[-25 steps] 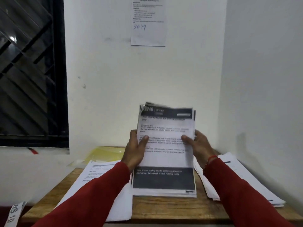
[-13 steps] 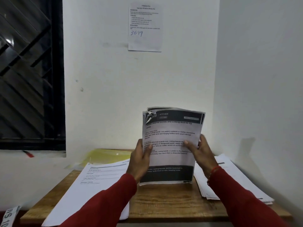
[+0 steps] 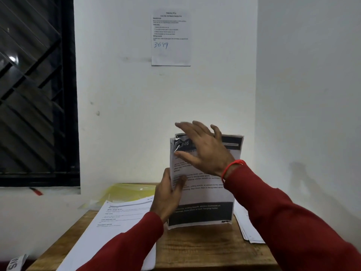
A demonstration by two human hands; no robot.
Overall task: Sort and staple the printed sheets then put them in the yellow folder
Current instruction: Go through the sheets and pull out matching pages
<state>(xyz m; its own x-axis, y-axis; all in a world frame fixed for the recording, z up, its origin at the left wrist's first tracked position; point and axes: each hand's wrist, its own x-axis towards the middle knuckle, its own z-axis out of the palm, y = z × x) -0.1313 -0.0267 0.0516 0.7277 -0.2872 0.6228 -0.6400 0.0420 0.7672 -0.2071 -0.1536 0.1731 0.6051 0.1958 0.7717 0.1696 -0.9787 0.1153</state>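
Observation:
A stack of printed sheets [image 3: 207, 194] with dark bands at top and bottom stands upright on its lower edge on the wooden table [image 3: 195, 249]. My left hand [image 3: 168, 196] grips its left edge, thumb on the front page. My right hand [image 3: 203, 147] hovers in front of the stack's top, fingers spread, holding nothing; its top left corner looks torn or curled. The yellow folder [image 3: 129, 190] lies flat at the table's back left, partly under white sheets. No stapler is visible.
A pile of white printed sheets [image 3: 117, 227] covers the table's left side. Another pile [image 3: 248, 227] lies at the right, behind my right sleeve. A notice [image 3: 171, 38] hangs on the white wall. A dark window [image 3: 35, 90] is at left.
My right hand has let go of the stack's right edge and risen to its top with fingers spread. The left hand alone holds the stack, which stands more upright.

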